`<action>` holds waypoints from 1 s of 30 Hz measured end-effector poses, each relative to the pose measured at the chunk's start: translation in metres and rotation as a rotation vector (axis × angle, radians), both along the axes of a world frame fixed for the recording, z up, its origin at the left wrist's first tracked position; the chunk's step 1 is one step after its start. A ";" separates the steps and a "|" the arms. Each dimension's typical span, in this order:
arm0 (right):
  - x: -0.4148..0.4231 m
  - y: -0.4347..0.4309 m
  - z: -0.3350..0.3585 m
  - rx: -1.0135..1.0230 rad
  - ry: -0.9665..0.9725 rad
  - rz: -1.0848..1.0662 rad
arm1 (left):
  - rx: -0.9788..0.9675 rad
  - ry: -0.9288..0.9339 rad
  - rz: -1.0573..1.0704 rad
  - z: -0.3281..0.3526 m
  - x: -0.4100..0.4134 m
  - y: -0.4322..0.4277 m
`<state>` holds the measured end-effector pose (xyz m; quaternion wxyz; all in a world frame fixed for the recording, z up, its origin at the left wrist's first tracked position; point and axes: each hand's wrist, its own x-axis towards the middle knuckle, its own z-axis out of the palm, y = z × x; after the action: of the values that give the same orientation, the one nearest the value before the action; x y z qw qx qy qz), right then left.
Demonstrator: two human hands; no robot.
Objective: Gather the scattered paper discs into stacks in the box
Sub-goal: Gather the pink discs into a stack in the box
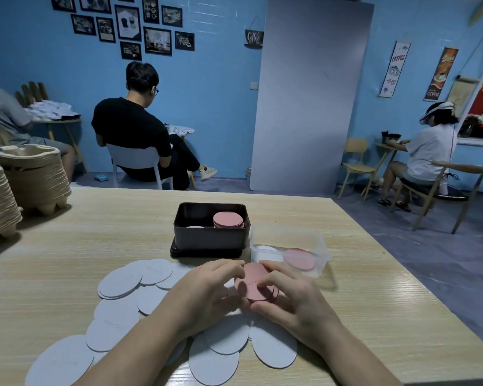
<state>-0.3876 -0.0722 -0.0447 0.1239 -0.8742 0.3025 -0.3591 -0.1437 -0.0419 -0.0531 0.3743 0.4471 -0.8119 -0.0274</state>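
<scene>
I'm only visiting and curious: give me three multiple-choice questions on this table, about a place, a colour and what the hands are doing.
1. Where does the clear plastic container stand?
A) right of the dark box
B) left of it
C) on top of it

2. What colour are the loose discs spread on the table?
A) pink
B) white
C) green

3. What are the left hand and right hand doing?
A) lying flat
B) holding a small stack of pink discs
C) lifting the box

Answers: 1 A, it sits by the box's right wall. 2 B, they look white. 3 B, fingers of both curl round the stack.
</scene>
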 end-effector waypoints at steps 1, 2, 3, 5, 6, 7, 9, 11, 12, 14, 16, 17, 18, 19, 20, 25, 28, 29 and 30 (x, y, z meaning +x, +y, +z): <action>-0.001 0.000 0.001 -0.001 -0.003 0.001 | 0.031 0.026 -0.019 -0.001 0.000 0.000; -0.001 0.000 0.001 -0.001 -0.005 0.004 | 0.056 0.051 -0.044 -0.002 0.000 0.000; -0.001 0.000 0.000 0.002 -0.005 0.006 | 0.070 0.065 -0.066 -0.003 0.000 -0.001; -0.001 0.000 -0.001 0.007 -0.006 0.010 | 0.069 0.057 -0.088 -0.005 -0.001 -0.001; 0.000 0.000 -0.001 0.004 -0.008 0.015 | 0.061 0.046 -0.089 -0.004 -0.001 -0.002; 0.000 0.000 -0.001 -0.002 -0.010 0.019 | 0.054 0.035 -0.085 -0.004 0.000 -0.002; 0.000 0.000 -0.001 -0.014 -0.018 0.026 | 0.051 0.021 -0.072 -0.003 0.000 -0.003; 0.001 -0.001 -0.002 -0.019 -0.040 0.035 | 0.072 0.054 -0.079 -0.004 -0.001 -0.004; 0.001 -0.001 -0.002 -0.018 -0.055 0.043 | 0.086 0.078 -0.089 -0.004 -0.001 -0.004; 0.001 -0.002 -0.003 -0.021 -0.072 0.051 | 0.089 0.078 -0.091 -0.005 -0.001 -0.005; 0.001 -0.003 -0.004 -0.023 -0.070 0.048 | 0.096 0.051 -0.097 -0.004 -0.002 -0.006; 0.001 -0.004 -0.004 -0.019 -0.063 0.046 | 0.108 0.053 -0.108 -0.004 -0.002 -0.006; 0.001 -0.004 -0.005 -0.014 -0.052 0.047 | 0.110 0.057 -0.118 -0.003 -0.001 -0.005; 0.001 -0.005 -0.005 -0.009 -0.037 0.049 | 0.101 0.060 -0.122 -0.003 -0.001 -0.005; 0.001 -0.005 -0.006 -0.004 -0.022 0.051 | 0.089 0.056 -0.121 -0.002 -0.001 -0.004; 0.003 -0.003 -0.008 0.027 -0.025 0.063 | 0.048 0.023 -0.090 0.000 -0.001 0.000; 0.005 -0.002 -0.007 0.003 -0.020 0.083 | 0.044 -0.009 -0.068 0.003 -0.002 0.002; 0.005 -0.002 -0.005 0.001 -0.016 0.081 | 0.041 -0.014 -0.068 0.004 -0.003 0.003; 0.005 -0.002 -0.004 -0.001 -0.010 0.072 | 0.038 -0.022 -0.066 0.006 -0.004 0.004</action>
<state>-0.3824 -0.0740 -0.0491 0.1379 -0.8826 0.2702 -0.3591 -0.1477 -0.0381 -0.0475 0.3557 0.4273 -0.8296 -0.0504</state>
